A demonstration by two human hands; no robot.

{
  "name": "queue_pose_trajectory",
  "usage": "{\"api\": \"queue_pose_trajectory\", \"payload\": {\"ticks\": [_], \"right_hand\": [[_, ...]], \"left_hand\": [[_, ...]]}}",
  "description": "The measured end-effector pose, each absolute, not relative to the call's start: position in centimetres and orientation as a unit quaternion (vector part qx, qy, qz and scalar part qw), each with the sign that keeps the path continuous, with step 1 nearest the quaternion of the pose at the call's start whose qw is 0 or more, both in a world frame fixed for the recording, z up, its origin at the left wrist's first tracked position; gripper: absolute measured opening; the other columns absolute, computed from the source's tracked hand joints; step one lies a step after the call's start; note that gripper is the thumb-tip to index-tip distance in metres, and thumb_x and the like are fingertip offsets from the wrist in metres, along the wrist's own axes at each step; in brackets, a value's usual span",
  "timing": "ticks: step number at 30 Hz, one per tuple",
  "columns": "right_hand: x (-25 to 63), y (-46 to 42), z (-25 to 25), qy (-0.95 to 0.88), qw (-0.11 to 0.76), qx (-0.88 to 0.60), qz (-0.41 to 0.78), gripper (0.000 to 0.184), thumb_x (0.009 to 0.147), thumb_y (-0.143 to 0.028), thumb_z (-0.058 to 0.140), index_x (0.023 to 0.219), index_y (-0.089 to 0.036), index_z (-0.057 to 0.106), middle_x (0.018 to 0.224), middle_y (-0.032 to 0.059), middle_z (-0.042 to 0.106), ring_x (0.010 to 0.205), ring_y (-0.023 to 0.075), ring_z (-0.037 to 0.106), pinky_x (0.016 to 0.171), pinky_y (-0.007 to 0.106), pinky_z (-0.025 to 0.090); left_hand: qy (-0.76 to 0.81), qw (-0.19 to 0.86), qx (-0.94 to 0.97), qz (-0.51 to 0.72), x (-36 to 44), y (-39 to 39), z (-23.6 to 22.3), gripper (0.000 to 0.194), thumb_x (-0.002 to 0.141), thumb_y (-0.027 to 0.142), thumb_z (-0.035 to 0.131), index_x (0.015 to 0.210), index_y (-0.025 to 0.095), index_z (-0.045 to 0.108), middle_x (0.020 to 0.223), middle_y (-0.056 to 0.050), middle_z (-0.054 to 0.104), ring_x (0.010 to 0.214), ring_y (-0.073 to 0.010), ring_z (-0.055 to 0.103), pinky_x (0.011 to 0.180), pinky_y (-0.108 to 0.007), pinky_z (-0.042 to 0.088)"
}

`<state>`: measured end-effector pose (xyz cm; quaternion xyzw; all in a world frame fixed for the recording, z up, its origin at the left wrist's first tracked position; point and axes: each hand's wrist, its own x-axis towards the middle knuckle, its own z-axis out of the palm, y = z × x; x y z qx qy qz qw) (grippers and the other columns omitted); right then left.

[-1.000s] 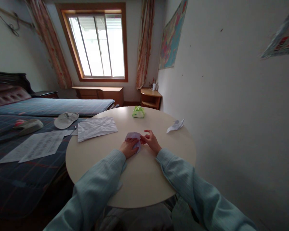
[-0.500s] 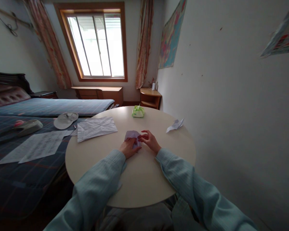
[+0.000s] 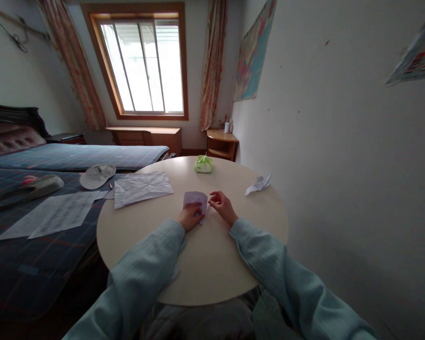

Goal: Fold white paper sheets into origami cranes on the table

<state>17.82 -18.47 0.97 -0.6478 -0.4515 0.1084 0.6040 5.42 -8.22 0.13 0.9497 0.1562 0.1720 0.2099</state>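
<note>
A small piece of lilac-white paper (image 3: 194,197), seemingly folded, lies in the middle of the round table (image 3: 205,269). My left hand (image 3: 190,216) presses down on its lower part, fingers bent across it and the thumb near its lower right corner. Just beyond the paper's right edge is my right hand (image 3: 223,207), its curved fingers slightly apart and pointing at that edge. Nothing shows between those fingers. The left hand hides the near part of the paper.
A crumpled white sheet (image 3: 143,189) lies at the table's left, a folded paper piece (image 3: 258,184) at the right. A green tissue pack (image 3: 203,164) sits at the back. On the bed at left are a white cap (image 3: 97,176) and printed sheets (image 3: 62,212).
My right hand has moved slightly right, off the paper's edge. The left fingers have shifted a little, and more of the paper's upper part shows, looking flatter.
</note>
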Motion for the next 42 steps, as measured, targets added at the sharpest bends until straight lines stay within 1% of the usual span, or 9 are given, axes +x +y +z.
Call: {"api": "queue_pose_trajectory", "payload": {"ticks": [2,6,11,13,18,23,28,34,42], "right_hand": [[18.0,-18.4,0.8,-0.454,0.584,-0.669,0.079,0.027,0.062,-0.023,0.057,0.087,-0.017,0.047,0.074,0.0006,0.057,0.067,0.0112,0.055,0.060,0.025,0.045],[18.2,-18.3,0.4,-0.469,0.549,-0.686,0.085,0.035,0.059,-0.024,0.061,0.091,-0.017,0.047,0.090,0.0053,0.057,0.080,0.0133,0.054,0.067,0.027,0.045],[18.3,-18.2,-0.2,-0.509,0.529,-0.668,0.120,0.033,0.064,-0.024,0.058,0.095,-0.017,0.051,0.093,0.0045,0.058,0.086,0.0140,0.055,0.074,0.029,0.044],[18.3,-18.2,-0.3,-0.522,0.527,-0.658,0.128,0.032,0.064,-0.023,0.058,0.096,-0.018,0.051,0.094,0.0038,0.058,0.087,0.0140,0.055,0.075,0.028,0.044],[18.1,-18.3,0.0,-0.537,0.503,-0.668,0.109,0.032,0.063,-0.023,0.059,0.095,-0.018,0.054,0.094,0.0036,0.060,0.088,0.0159,0.055,0.075,0.028,0.044],[17.8,-18.5,0.3,-0.555,0.483,-0.670,0.097,0.035,0.063,-0.031,0.061,0.095,-0.017,0.056,0.093,0.0042,0.061,0.086,0.0172,0.055,0.076,0.030,0.043],[17.8,-18.4,-0.1,-0.586,0.485,-0.638,0.120,0.048,0.058,-0.034,0.065,0.102,-0.018,0.052,0.095,0.0044,0.059,0.090,0.0182,0.053,0.080,0.031,0.041],[17.9,-18.2,-0.8,-0.605,0.486,-0.614,0.144,0.071,0.050,-0.033,0.071,0.114,-0.020,0.043,0.107,0.0059,0.053,0.098,0.0192,0.049,0.087,0.034,0.037],[17.8,-18.3,-0.8,-0.622,0.446,-0.634,0.110,0.077,0.050,-0.036,0.070,0.118,-0.018,0.039,0.115,0.0084,0.048,0.106,0.0222,0.045,0.094,0.038,0.031]], "left_hand": [[0.154,0.213,0.950,0.171,5.4,-8.2,0.2,0.009,0.070,0.026,0.053,0.070,0.018,0.058,0.114,-0.004,0.053,0.106,-0.0177,0.045,0.093,-0.032,0.033],[0.149,0.217,0.948,0.181,5.4,-8.3,0.3,0.009,0.069,0.024,0.053,0.073,0.018,0.057,0.112,-0.004,0.054,0.104,-0.0181,0.046,0.091,-0.031,0.035],[0.149,0.224,0.942,0.203,5.4,-8.3,0.0,0.031,0.068,0.025,0.053,0.098,0.017,0.053,0.102,-0.006,0.058,0.096,-0.0188,0.050,0.085,-0.032,0.039],[0.153,0.217,0.942,0.206,5.4,-8.2,-0.1,0.035,0.069,0.029,0.053,0.101,0.015,0.053,0.102,-0.008,0.058,0.096,-0.0196,0.050,0.085,-0.032,0.039],[0.161,0.212,0.939,0.217,5.4,-8.1,-0.1,0.027,0.073,0.033,0.050,0.089,0.013,0.057,0.090,-0.008,0.060,0.086,-0.0187,0.053,0.078,-0.030,0.041],[0.143,0.201,0.940,0.237,5.6,-8.0,-0.1,0.025,0.075,0.033,0.048,0.082,0.012,0.058,0.082,-0.008,0.060,0.079,-0.0177,0.054,0.074,-0.029,0.042],[0.131,0.216,0.936,0.246,5.6,-8.0,-0.1,0.013,0.073,0.020,0.049,0.080,0.013,0.058,0.080,-0.006,0.060,0.077,-0.0156,0.054,0.072,-0.026,0.041],[0.153,0.221,0.934,0.238,5.4,-8.2,0.2,0.011,0.072,0.019,0.048,0.077,0.014,0.057,0.074,-0.004,0.060,0.070,-0.0148,0.053,0.067,-0.025,0.041],[0.162,0.209,0.934,0.241,5.4,-8.3,0.1,0.009,0.068,0.018,0.050,0.072,0.013,0.056,0.069,-0.003,0.057,0.067,-0.0141,0.051,0.062,-0.024,0.040]]}}
